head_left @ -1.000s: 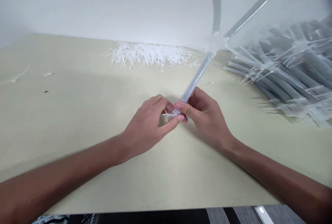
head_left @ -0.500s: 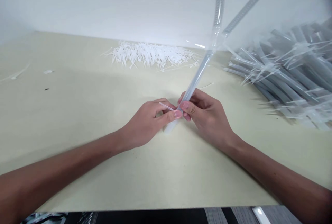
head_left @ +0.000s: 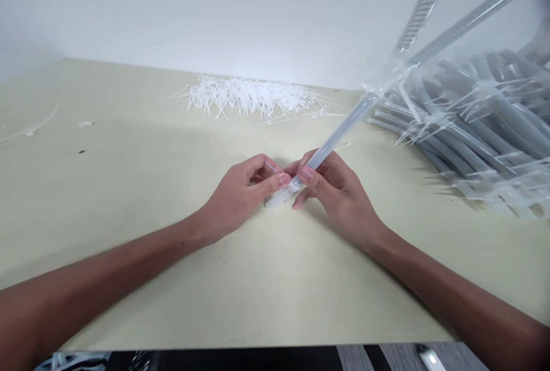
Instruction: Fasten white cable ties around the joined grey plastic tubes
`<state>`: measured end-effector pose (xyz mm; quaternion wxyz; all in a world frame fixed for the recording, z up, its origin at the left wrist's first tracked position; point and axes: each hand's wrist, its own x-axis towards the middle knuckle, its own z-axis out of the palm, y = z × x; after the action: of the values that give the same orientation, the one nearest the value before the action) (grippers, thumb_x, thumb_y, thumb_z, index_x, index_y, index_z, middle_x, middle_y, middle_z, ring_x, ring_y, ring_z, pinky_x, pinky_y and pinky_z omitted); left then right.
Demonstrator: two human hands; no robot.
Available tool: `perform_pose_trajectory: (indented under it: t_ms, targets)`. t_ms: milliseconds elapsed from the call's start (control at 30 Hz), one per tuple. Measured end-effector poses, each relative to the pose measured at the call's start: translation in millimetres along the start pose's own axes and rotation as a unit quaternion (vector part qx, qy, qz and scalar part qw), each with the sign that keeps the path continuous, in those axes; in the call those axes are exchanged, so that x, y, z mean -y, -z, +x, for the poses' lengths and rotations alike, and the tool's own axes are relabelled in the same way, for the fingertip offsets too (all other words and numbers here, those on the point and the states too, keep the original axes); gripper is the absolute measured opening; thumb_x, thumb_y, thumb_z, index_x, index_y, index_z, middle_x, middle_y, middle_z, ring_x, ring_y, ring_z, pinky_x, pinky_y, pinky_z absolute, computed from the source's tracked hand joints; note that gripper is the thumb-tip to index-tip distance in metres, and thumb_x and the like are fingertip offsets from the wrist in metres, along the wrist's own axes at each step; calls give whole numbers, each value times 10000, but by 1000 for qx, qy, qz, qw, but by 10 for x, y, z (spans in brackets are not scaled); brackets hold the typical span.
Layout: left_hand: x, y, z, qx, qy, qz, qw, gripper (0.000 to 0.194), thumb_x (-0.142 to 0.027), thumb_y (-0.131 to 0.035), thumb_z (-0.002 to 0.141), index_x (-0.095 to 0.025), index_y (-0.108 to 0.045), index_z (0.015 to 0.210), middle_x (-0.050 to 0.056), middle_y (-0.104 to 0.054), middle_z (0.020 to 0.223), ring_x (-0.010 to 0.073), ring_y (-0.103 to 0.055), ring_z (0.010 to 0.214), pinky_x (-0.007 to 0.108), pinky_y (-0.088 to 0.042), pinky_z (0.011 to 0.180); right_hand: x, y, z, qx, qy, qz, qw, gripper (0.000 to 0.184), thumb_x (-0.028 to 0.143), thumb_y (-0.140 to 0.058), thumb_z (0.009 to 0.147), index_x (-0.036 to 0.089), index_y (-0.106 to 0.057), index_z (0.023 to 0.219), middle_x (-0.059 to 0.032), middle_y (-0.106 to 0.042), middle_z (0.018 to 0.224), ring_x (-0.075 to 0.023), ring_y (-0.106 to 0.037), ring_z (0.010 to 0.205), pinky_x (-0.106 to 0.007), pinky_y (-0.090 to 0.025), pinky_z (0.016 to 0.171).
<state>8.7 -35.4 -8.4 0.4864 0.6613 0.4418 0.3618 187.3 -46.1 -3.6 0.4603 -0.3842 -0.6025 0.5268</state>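
Note:
A clear plastic tube (head_left: 344, 129) slants up to the right from the middle of the table, forking into two ribbed lengths at a joint higher up. My right hand (head_left: 344, 190) is closed on its lower part between thumb and fingers. Close beside it, my left hand (head_left: 238, 196) pinches a thin white cable tie (head_left: 271, 168) at the tube. Below the fingertips shows the tube's whitish lower end (head_left: 277, 199). The fingers partly hide where tie and tube meet.
A heap of white cable ties (head_left: 253, 96) lies at the back of the table (head_left: 240, 291). Bundled clear tubes with ties on them (head_left: 468, 136) are piled at the right. White scraps (head_left: 85, 124) lie at the left, and a white wall (head_left: 172, 10) stands behind.
The tube has tilted further to the right, its forked upper part swinging toward the pile. Both hands stay close together, with the left fingers shifted slightly and more curled.

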Motion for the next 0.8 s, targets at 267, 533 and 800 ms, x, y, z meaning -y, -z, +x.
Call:
perform_pose_trajectory:
  t_ms: [267,533,800]
  targets:
    - [31,-22,10,-41,-3,-19,999,233,-420,-568,829,-198,-527,771,-19,-596,737,101,-513,649,230,-390,564,-82,-5,19,30,-62,64,996,254,260,-659,786,247,-479,965,23,-588,839,-148,-648,803,-344,-608,672]
    - [0,-29,-40,-84,-36,44,995,221,-366,-561,842,-192,-495,722,-23,-582,729,96,-495,645,238,-379,558,-96,-18,65,-2,-74,60,995,245,267,-700,748,223,-504,889,34,-601,760,-140,-660,753,-319,-603,682]
    - [-26,-35,-95,-119,-146,174,967,202,-223,-550,841,-189,-467,660,-22,-491,680,90,-442,606,244,-375,548,-102,-40,54,5,-100,104,990,191,271,-662,786,234,-528,917,32,-631,759,-128,-656,750,-279,-585,676]
